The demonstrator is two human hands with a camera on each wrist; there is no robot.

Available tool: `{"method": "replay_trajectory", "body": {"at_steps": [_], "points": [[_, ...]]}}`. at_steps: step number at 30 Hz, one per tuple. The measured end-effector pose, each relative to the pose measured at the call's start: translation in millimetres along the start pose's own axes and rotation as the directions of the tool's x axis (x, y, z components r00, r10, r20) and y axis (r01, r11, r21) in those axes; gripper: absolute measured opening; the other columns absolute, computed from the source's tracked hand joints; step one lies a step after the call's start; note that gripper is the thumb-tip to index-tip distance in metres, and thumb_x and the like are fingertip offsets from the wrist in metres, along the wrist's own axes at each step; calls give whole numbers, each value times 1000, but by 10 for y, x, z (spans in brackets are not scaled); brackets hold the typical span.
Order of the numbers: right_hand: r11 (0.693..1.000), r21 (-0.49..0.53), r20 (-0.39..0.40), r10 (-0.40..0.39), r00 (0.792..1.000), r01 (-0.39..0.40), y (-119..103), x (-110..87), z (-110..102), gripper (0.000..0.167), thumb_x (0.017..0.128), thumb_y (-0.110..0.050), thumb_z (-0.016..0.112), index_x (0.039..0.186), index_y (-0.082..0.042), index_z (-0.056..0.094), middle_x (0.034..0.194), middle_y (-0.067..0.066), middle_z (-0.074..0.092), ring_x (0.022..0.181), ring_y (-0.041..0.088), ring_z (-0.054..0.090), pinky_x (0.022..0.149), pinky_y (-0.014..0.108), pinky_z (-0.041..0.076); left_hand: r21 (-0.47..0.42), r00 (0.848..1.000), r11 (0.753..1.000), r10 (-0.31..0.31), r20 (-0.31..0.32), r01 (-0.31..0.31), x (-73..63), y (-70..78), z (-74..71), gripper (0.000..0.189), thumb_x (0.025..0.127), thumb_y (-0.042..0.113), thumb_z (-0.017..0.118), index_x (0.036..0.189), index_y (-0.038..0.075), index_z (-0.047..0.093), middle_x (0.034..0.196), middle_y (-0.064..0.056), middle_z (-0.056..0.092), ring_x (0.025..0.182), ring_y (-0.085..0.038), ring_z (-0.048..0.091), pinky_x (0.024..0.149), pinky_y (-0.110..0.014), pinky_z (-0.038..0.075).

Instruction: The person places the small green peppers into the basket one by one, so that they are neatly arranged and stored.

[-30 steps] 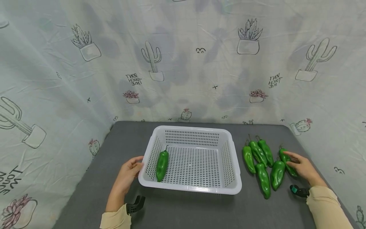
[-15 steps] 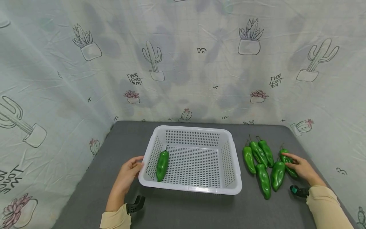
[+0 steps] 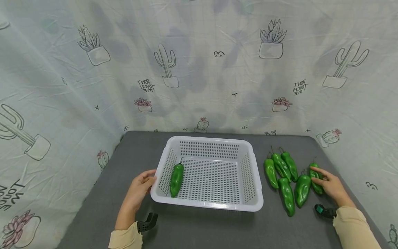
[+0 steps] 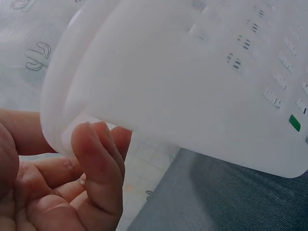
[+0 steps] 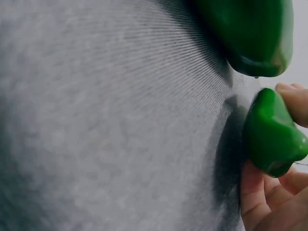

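My left hand point(image 3: 141, 186) grips the left rim of a white perforated plastic basket point(image 3: 205, 204); in the left wrist view its fingers curl at the basket's edge point(image 4: 120, 86). One green pepper point(image 3: 176, 180) lies inside, along the basket's left side. At the far right, my right hand point(image 3: 332, 186) pinches another green pepper point(image 3: 314, 173) between thumb and fingers. The right wrist view shows this held pepper point(image 5: 272, 132) close over the grey cloth, thumb on one side and fingers on the other.
Several more green peppers lie between the basket and my right hand, the closest being a broad pepper point(image 3: 302, 190). They rest on a grey-covered table point(image 3: 211, 231). A pale curtain printed with cacti point(image 3: 199, 69) hangs behind and along both sides.
My right hand has closed on the rightmost pepper and shifted it slightly right, apart from the broad pepper beside it. My left hand and the basket have stayed in place.
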State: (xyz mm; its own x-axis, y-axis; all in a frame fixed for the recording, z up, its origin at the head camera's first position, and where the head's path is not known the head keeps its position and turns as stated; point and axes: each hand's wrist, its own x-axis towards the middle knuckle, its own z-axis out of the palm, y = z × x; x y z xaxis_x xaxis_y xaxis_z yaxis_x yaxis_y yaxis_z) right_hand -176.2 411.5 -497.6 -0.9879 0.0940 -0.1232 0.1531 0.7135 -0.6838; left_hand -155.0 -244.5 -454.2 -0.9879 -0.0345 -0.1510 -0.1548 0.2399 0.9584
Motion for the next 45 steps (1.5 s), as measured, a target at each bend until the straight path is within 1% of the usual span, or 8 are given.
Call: {"method": "replay_trajectory", "body": {"at_steps": [5, 10, 13, 19, 24, 29, 36, 45], "points": [[999, 40, -56, 23, 998, -21, 10, -58, 5, 64, 97, -42, 49, 150, -12, 27, 149, 37, 10, 124, 65, 22, 91, 71, 26, -6, 1000, 1000, 5, 2, -4, 6, -2, 6, 41, 100, 15, 48, 138, 0, 42, 116, -21, 62, 93, -13, 63, 72, -29, 50], [997, 71, -84, 46, 995, -40, 15, -101, 29, 65, 97, -41, 50, 150, -10, 26, 149, 38, 10, 126, 64, 19, 93, 71, 24, -3, 1000, 1000, 6, 0, -6, 0, 14, 5, 40, 100, 14, 48, 137, -1, 43, 116, -21, 62, 94, -15, 63, 72, -28, 50], [996, 84, -99, 44, 994, -35, 26, -119, 39, 64, 97, -40, 50, 150, -12, 26, 147, 40, 12, 126, 64, 19, 92, 71, 25, -1, 1000, 1000, 8, 0, -8, -4, 25, 4, 41, 100, 15, 48, 137, -1, 43, 117, -21, 62, 94, -15, 63, 72, -28, 50], [993, 116, -100, 39, 994, -27, -5, -124, 16, 64, 97, -42, 49, 151, -19, 24, 147, 42, 11, 127, 63, 19, 90, 69, 31, -1, 1000, 1000, 6, 8, -6, 5, 33, -5, 41, 100, 15, 48, 137, -1, 43, 117, -21, 62, 95, -14, 62, 73, -29, 50], [990, 140, -100, 31, 995, -17, -142, -123, -29, 63, 97, -44, 50, 151, -26, 23, 149, 39, 8, 129, 63, 17, 91, 73, 25, -11, 1000, 1000, 5, 10, -5, 6, 39, -6, 40, 100, 15, 48, 137, 0, 44, 117, -21, 62, 93, -12, 62, 74, -28, 49], [990, 138, -113, -15, 994, 30, -344, -106, -56, 64, 96, -44, 50, 151, -27, 23, 150, 38, 8, 129, 63, 17, 89, 74, 26, -8, 1000, 1000, 8, 10, -8, 0, 34, -5, 40, 100, 14, 48, 137, -1, 44, 116, -21, 62, 93, -11, 62, 73, -28, 50], [986, 130, -88, -91, 992, 102, -594, -111, -82, 62, 97, -40, 51, 151, -26, 24, 150, 38, 9, 129, 62, 17, 88, 75, 26, -23, 1000, 1000, 5, 8, -5, 13, 28, 1, 40, 100, 13, 48, 137, 0, 44, 118, -21, 62, 91, -9, 62, 73, -28, 50], [973, 143, -58, -176, 983, 182, -828, -84, -16, 59, 98, -35, 52, 150, -26, 28, 154, 28, 9, 131, 59, 17, 90, 74, 25, -22, 1000, 1000, 4, 16, -4, -5, 12, -5, 41, 100, 15, 48, 138, 0, 43, 122, -22, 59, 91, -8, 62, 74, -27, 50]]}}
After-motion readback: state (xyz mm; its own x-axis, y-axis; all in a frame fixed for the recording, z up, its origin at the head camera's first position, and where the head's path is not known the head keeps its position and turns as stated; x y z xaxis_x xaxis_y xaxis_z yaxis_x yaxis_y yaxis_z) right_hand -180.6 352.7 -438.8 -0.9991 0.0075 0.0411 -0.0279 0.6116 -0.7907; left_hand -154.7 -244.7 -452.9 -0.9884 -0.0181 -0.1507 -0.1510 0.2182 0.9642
